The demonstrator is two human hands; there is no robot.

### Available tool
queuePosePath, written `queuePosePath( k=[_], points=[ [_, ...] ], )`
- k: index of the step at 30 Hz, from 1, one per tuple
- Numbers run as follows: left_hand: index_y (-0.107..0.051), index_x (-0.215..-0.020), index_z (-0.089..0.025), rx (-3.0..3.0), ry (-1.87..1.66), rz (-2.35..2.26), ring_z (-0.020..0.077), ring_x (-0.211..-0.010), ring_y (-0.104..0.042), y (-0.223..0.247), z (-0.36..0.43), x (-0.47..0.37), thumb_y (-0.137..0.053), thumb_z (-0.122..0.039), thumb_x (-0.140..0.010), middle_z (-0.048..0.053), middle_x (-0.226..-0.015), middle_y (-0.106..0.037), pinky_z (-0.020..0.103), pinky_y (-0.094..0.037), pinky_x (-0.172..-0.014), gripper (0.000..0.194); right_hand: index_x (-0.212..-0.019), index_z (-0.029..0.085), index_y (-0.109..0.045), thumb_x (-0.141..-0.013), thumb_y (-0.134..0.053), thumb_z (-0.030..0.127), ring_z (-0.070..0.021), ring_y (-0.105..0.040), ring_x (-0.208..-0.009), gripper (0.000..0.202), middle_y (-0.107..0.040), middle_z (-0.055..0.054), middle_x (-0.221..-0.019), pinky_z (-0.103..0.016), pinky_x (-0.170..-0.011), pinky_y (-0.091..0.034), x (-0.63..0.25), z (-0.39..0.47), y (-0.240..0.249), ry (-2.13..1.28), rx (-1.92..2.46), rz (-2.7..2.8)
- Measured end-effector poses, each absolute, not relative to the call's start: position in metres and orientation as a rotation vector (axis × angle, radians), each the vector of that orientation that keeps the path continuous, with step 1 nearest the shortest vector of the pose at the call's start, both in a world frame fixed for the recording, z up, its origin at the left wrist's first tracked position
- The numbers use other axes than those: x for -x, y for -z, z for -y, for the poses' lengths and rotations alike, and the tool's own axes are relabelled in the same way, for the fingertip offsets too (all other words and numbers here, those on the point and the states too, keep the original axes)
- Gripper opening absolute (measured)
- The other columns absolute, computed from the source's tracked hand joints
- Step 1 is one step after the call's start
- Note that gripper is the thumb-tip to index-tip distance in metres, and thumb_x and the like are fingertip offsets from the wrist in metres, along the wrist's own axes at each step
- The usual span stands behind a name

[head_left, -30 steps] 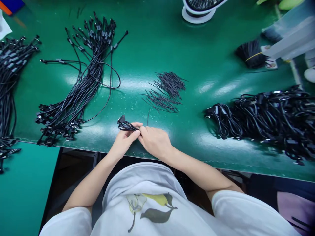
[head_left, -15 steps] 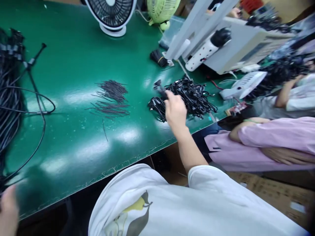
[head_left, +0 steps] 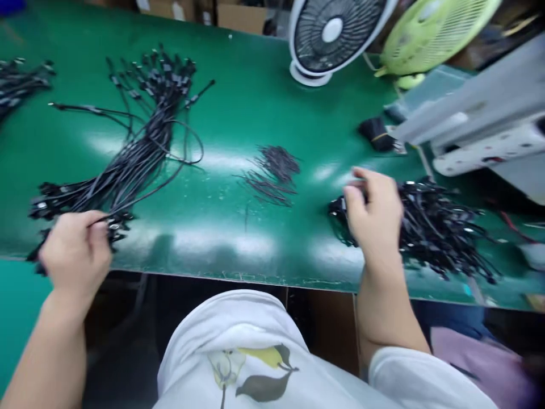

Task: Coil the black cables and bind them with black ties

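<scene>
At the lower left, my left hand (head_left: 79, 247) is closed with thumb and fingers on a black cable (head_left: 140, 199), which curves off to the right. Its fingers lie over the near end of a long bundle of black cables (head_left: 140, 150) with small connectors at both ends. My right hand (head_left: 377, 210) is above the left side of a heap of bundled black cables (head_left: 438, 230). Its thumb and forefinger are curved and apart, with nothing visible between them. Between my hands lies a small pile of thin black ties (head_left: 276, 167).
A white desk fan (head_left: 332, 31) and a green fan (head_left: 434, 37) stand at the back of the green table (head_left: 238, 74). More cables (head_left: 21, 85) lie at far left. A banded black bundle (head_left: 377, 134) and a grey post (head_left: 472, 91) are at right. Pink clothing (head_left: 481, 363) shows at lower right.
The view has swung left. My left hand has come onto the long bundle and taken hold of a cable. My right hand, earlier on a dark cable piece at the heap, has lifted with fingers apart.
</scene>
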State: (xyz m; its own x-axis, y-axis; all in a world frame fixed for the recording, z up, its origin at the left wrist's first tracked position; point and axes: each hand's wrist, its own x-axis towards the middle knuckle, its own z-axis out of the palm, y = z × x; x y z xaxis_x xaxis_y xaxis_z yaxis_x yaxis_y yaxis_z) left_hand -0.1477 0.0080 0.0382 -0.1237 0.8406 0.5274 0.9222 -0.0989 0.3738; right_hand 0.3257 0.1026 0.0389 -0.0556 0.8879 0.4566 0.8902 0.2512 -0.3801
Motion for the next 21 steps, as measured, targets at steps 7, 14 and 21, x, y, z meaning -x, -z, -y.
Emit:
queuePosePath(
  k=[7,14,21],
  points=[
    [-0.064,-0.087,-0.021,2.613,1.212,2.197,0.0137,-0.066,-0.061,-0.080,0.032,0.090,-0.060,-0.022,-0.086,0.000,-0.075,-0.066,0.025,-0.047,-0.059,0.004,-0.119,0.017,-0.061,-0.098,-0.046,0.030,-0.0257,-0.051,-0.122,0.029,-0.059,-0.013,-0.129,-0.042,-0.101,-0.040,-0.105,-0.163,-0.033,-0.350,0.604,2.724],
    [-0.063,-0.083,-0.023,0.996,2.403,3.046,0.0066,-0.044,-0.028,-0.053,0.104,0.143,-0.076,-0.043,-0.073,-0.005,-0.059,-0.041,0.018,-0.020,-0.034,0.027,-0.097,0.013,-0.061,-0.105,-0.024,0.034,-0.0168,-0.057,-0.096,0.044,-0.066,-0.009,-0.103,-0.027,-0.083,-0.039,-0.055,-0.232,-0.043,-0.588,0.913,2.544],
    [-0.065,-0.085,-0.022,1.141,1.551,3.189,0.0174,-0.079,-0.056,0.013,0.138,0.180,-0.063,-0.048,-0.084,0.002,-0.085,-0.062,0.026,-0.046,-0.068,0.026,-0.099,0.012,-0.064,-0.100,-0.044,0.034,-0.0089,-0.054,-0.087,0.030,-0.065,0.000,-0.095,-0.023,-0.085,-0.041,-0.047,-0.189,-0.148,-0.488,0.630,2.490]
  ],
)
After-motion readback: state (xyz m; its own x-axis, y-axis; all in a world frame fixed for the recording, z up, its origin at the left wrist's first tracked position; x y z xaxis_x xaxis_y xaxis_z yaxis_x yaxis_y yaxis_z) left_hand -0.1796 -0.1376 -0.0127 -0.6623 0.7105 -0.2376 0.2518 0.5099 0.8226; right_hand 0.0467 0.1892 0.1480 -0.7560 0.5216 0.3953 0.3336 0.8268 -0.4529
